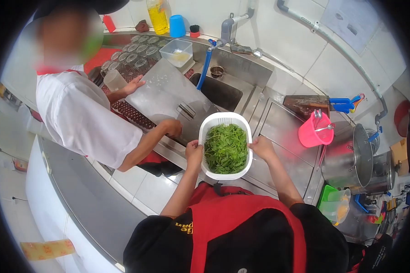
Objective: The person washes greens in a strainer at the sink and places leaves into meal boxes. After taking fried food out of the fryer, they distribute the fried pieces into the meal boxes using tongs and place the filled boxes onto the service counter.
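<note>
A white plastic basket [203,168] full of green leaves [226,149] is held in front of my red apron. My left hand [194,154] grips its left rim, and my right hand [261,148] grips its right rim. The fingers of both hands are closed on the edge, partly hidden by the basket. Beyond the basket are the metal sink [221,91] and the steel counter [287,159].
At the left a co-worker [86,113] in white holds a large metal lid [168,91]. Glasses [132,58] and a clear container [176,51] stand behind it. A pink bucket [312,134] and a large steel pot [346,157] are at the right. A blue hose [205,69] hangs over the sink.
</note>
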Demonstrator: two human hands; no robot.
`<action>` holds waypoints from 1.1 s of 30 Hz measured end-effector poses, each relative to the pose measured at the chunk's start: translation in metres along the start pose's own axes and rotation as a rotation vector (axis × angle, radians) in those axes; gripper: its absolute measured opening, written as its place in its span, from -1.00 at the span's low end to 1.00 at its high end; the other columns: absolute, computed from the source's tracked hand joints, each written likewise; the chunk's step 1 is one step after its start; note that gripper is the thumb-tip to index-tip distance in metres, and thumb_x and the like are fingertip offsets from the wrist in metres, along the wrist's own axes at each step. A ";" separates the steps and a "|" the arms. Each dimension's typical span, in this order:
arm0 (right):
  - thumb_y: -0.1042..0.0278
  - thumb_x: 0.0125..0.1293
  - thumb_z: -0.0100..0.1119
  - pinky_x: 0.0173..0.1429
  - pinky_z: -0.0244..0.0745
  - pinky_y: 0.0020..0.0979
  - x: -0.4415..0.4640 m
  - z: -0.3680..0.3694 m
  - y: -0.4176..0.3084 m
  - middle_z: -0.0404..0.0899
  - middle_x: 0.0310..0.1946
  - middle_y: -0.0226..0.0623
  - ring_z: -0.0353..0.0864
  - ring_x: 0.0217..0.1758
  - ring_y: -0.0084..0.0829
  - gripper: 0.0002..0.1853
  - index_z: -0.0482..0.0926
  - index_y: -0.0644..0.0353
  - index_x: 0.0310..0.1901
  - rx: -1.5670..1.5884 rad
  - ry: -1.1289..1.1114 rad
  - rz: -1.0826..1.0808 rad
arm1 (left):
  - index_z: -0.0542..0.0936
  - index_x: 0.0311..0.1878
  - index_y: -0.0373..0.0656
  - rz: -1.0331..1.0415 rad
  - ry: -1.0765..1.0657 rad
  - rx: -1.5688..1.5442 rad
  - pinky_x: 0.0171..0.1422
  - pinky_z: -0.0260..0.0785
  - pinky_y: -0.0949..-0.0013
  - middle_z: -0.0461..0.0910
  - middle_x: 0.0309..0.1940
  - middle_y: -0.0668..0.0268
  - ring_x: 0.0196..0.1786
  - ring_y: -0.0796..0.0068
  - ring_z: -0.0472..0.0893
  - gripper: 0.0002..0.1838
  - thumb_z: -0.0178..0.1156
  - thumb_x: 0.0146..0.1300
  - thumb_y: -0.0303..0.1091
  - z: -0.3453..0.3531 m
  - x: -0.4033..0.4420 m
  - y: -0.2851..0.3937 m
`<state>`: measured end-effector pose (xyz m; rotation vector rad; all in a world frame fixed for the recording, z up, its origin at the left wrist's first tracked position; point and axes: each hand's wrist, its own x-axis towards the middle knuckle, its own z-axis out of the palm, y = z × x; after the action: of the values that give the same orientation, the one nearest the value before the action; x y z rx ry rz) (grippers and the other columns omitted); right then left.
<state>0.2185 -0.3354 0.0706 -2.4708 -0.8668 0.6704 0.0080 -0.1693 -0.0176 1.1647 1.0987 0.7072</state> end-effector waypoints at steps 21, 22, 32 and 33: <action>0.44 0.35 -0.02 -0.31 0.55 -0.47 -0.014 0.003 0.021 0.46 -0.04 -0.22 0.52 -0.34 -0.54 -0.50 0.21 0.00 0.32 0.806 -0.411 0.013 | 0.44 -0.35 -0.31 0.365 -0.018 0.520 -0.17 0.32 0.11 0.52 -0.40 -0.06 -0.26 -0.08 0.53 -0.79 0.17 0.16 -0.34 -0.010 -0.011 0.061; 0.42 0.36 -0.04 -0.30 0.56 -0.45 -0.018 0.006 0.019 0.43 -0.01 -0.19 0.53 -0.34 -0.52 -0.46 0.15 -0.03 0.36 0.839 -0.405 0.016 | 0.43 -0.37 -0.30 0.376 0.000 0.556 -0.19 0.32 0.09 0.51 -0.43 -0.06 -0.29 -0.08 0.53 -0.79 0.17 0.17 -0.33 -0.009 -0.010 0.064; 0.20 0.31 0.11 -0.24 0.60 -0.37 -0.007 0.026 0.035 0.34 0.14 -0.12 0.60 -0.29 -0.42 -0.28 0.00 -0.10 0.44 0.940 -0.510 0.103 | 0.45 -0.45 -0.25 0.200 -0.011 0.333 -0.36 0.28 0.34 0.47 -0.62 0.26 -0.50 0.48 0.47 -0.77 0.17 0.22 -0.31 -0.023 0.023 0.036; 0.17 0.28 0.14 -0.25 0.60 -0.37 -0.008 0.029 0.033 0.37 0.10 -0.14 0.61 -0.29 -0.41 -0.27 0.02 -0.09 0.43 0.806 -0.482 0.070 | 0.46 -0.46 -0.23 0.138 -0.031 0.173 -0.36 0.28 0.38 0.47 -0.62 0.32 -0.49 0.55 0.46 -0.78 0.16 0.23 -0.32 -0.022 0.023 0.036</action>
<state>0.2113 -0.3568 0.0322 -1.6372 -0.5055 1.3587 -0.0013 -0.1309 0.0099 1.4055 1.0772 0.7089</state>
